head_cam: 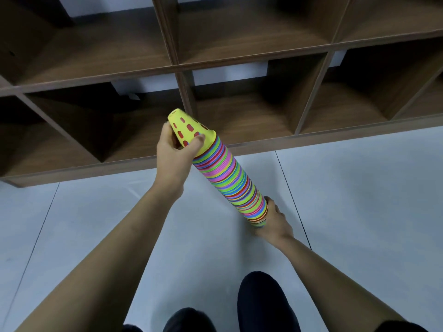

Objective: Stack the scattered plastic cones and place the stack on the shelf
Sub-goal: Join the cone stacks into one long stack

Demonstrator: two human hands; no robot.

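Both bare arms reach forward and down, the left stretched further out. The left hand (173, 152) curls fingers and thumb round the top of the cone stack (230, 173), its wrist bent slightly inward. The right hand (275, 221) sits lower and nearer, wrapped round the stack's bottom end from beneath.

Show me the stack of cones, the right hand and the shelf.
stack of cones (230, 178), head view, coloured rims midway along.
right hand (275, 220), head view, back of the hand.
shelf (239, 59), head view, front edge of a horizontal board.
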